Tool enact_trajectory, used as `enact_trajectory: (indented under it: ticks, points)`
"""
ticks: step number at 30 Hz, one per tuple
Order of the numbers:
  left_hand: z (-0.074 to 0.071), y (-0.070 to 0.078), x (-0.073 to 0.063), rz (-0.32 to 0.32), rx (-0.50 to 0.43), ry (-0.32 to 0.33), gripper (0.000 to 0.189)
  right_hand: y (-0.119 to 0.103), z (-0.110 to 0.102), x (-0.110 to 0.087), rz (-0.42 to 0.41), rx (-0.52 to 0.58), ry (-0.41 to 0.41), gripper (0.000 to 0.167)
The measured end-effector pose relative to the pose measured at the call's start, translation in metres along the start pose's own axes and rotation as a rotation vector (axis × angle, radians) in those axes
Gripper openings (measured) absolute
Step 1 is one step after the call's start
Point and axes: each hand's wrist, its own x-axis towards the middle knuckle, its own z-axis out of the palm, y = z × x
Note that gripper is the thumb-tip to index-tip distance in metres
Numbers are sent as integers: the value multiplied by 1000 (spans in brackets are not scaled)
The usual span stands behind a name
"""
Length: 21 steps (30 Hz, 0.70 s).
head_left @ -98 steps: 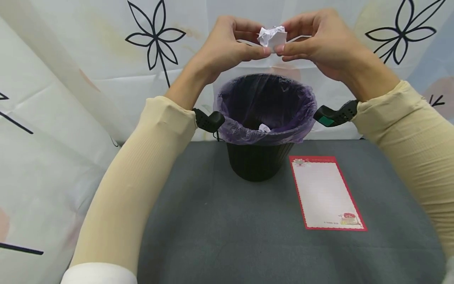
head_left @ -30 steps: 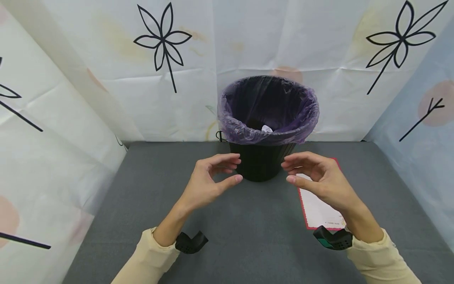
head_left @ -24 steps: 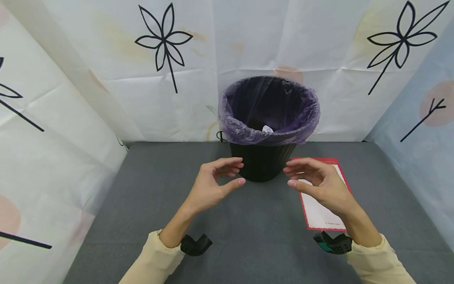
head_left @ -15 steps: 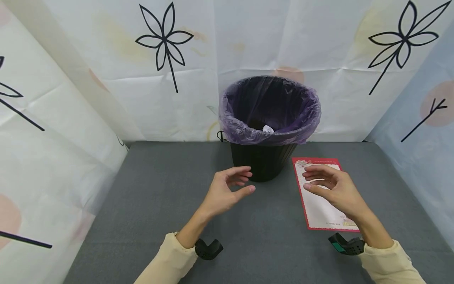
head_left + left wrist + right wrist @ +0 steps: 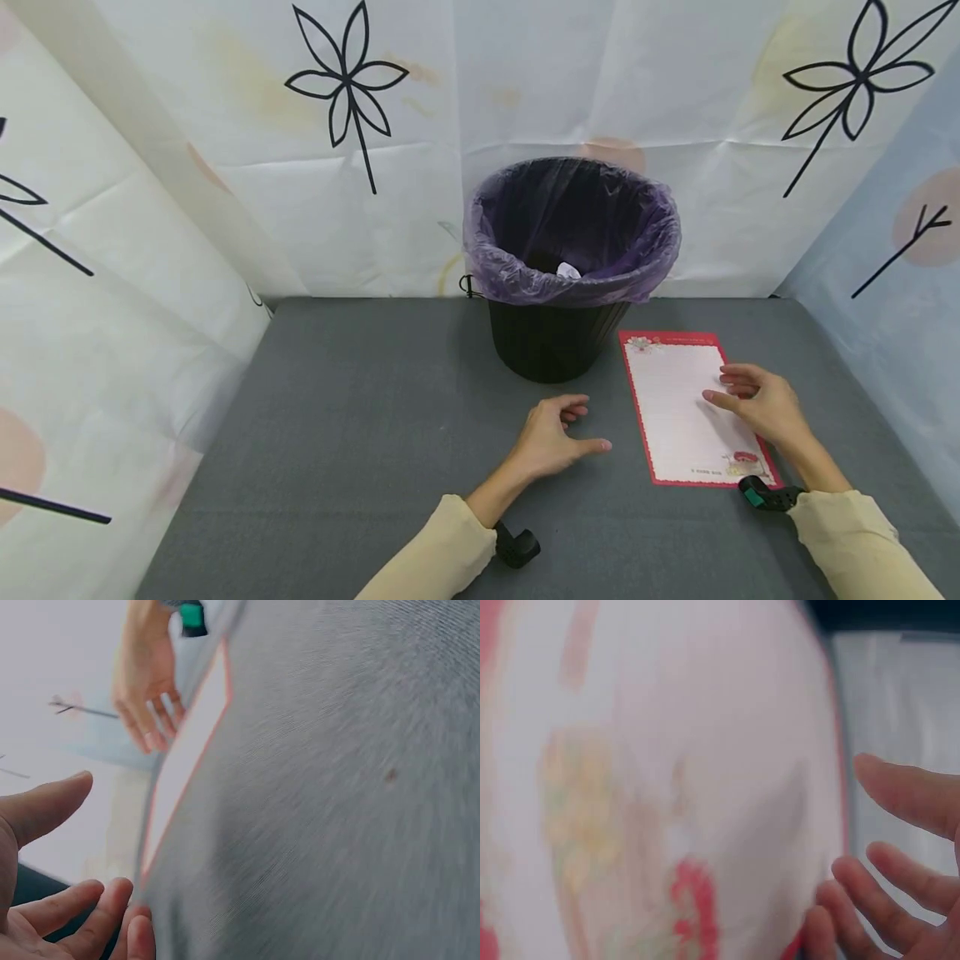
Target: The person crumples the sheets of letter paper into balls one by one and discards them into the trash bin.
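A red-bordered sheet of letter paper (image 5: 675, 408) lies flat on the grey table, right of centre. My right hand (image 5: 765, 406) hovers over its right edge with fingers and thumb apart, holding nothing. In the right wrist view the paper (image 5: 727, 750) fills much of the picture, blurred, with the hand's shadow on it. To the left of the sheet my left hand (image 5: 551, 439) hangs over the table, thumb and fingers spread and nothing between them. The left wrist view shows the same sheet (image 5: 191, 754) edge-on, beyond the left fingers (image 5: 97, 915).
Behind the hands stands a black waste bin (image 5: 555, 342) with a purple bag liner (image 5: 517, 283) folded over its rim. A crumpled paper ball (image 5: 567, 271) shows inside it. White printed cloth (image 5: 225, 100) walls off the back and sides of the grey table (image 5: 337, 417).
Earlier both hands held a crumpled paper ball above the bin; now they are without it. Since then they have come down and shifted right, the right hand over the sheet.
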Motion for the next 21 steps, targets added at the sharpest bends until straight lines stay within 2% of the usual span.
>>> enact_trajectory:
  ticks: [4, 6, 11, 15, 18, 21]
  points:
    - [22, 0, 7, -24, 74, -31, 73, 12, 0, 7, 38, -41, 23, 75]
    - [31, 2, 10, -21, 144, -36, 78, 15, -1, 9, 41, -80, 20, 81]
    - [53, 8, 17, -27, 449, -32, 97, 17, -1, 13, 99, -161, -22, 99]
    - [66, 11, 20, -44, 677, -35, 107, 17, 2, 13, 146, -149, -27, 100]
    - [71, 11, 22, -42, 759, -25, 106, 16, 3, 12, 157, -130, -19, 98]
    - [73, 11, 23, -38, 781, -24, 102, 15, 4, 11, 168, -106, -22, 96]
